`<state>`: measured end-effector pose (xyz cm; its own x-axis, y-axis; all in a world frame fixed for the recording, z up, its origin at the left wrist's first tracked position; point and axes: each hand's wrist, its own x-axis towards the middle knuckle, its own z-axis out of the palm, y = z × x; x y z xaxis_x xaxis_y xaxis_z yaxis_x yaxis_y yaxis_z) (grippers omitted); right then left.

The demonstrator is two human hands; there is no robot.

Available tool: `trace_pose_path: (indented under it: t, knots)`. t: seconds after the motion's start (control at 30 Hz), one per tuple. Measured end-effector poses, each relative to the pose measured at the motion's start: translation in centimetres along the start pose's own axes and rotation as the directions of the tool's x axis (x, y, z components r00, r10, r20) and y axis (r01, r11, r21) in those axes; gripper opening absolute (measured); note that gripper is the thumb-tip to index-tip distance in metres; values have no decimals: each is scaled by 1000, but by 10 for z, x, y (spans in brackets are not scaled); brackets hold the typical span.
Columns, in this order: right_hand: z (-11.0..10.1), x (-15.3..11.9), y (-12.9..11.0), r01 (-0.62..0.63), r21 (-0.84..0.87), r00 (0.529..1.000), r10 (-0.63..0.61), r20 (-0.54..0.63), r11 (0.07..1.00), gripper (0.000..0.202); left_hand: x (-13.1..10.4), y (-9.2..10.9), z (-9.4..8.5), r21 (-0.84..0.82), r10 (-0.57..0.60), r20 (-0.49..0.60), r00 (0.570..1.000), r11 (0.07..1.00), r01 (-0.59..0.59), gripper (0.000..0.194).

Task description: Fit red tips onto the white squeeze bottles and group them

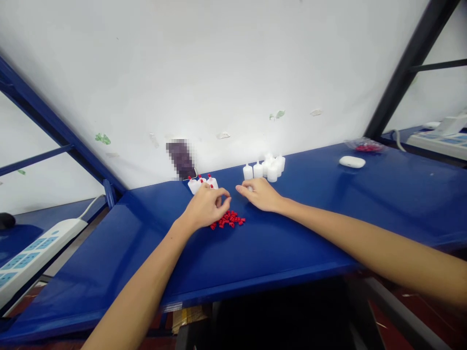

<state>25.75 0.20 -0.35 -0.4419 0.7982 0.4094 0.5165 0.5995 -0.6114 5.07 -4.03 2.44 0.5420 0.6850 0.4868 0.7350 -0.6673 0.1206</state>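
Over the far left edge of the pile of red caps (230, 219) on the blue desk (262, 253), the person's left hand (207, 206) bends thumb and forefinger into a ring, their tips close together; whether a cap sits between them cannot be told. Beyond the pile and to its right, the right hand (261, 194) has its fingers curled and its thumb pointing toward the other hand. A whitish patch shows below the fingers, perhaps a bottle, but the grip is too hidden to be sure.

The step in hand appears to be fitting caps onto bottles, one at a time. The next move would call for one cap brought upright over a steadied nozzle and pressed straight down, without tilting it.

The caps are small, glossy and bright red, scattered loosely at all angles. Beyond the pile to the left stands a cluster of capped bottles (193, 186), white with red tips, partly behind the left hand. Beyond it to the right, uncapped bottles (272, 173) stand close together, plain white, with narrow pointed nozzles on those nearest the left.
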Motion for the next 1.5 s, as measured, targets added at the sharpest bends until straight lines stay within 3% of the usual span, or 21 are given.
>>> trace_pose_path:
  t: [0.1, 0.23, 0.4, 0.63, 0.87, 0.97, 1.17, 1.3, 1.5]
  knots:
    - [0, -2, -1, 32, -6, 999, -32, -8, 999, 44, -1, 7, 2, -40, 8, 177, 984, 999, -1, 14]
    - [-2, -4, -2, 45, -19, 998, -44, 41, 999, 34, -3, 9, -1, -40, 5, 274, 962, 999, 7, 15]
    - [-3, -5, 0, 97, 19, 995, -97, 30, 995, 25, -3, 8, -2, -29, 65, 290, 955, 998, -59, 21]
    - [-2, -2, 4, 136, 81, 989, -140, 41, 987, 24, -4, 4, 5, -71, 68, 275, 959, 996, -50, 20]
    - [-3, 0, 4, 68, 129, 989, -84, 122, 989, 25, -5, 8, 10, -102, 50, 283, 958, 995, -22, 15]
    - [-2, -2, 3, 118, 78, 983, -127, 135, 990, 24, -4, 8, 11, -111, 58, 239, 969, 993, -32, 15]
    - [-6, -4, -1, 126, 65, 972, -136, 193, 990, 17, -1, 7, 6, -25, -8, -4, 1000, 1000, 8, 18]
    - [-7, -5, -3, 158, 108, 968, -175, 179, 982, 18, -1, 7, 7, -60, -25, -31, 999, 998, 23, 13]
    - [-8, -7, -4, 167, 141, 954, -196, 228, 976, 17, -2, 8, 15, -173, 27, -141, 990, 984, -52, 8]
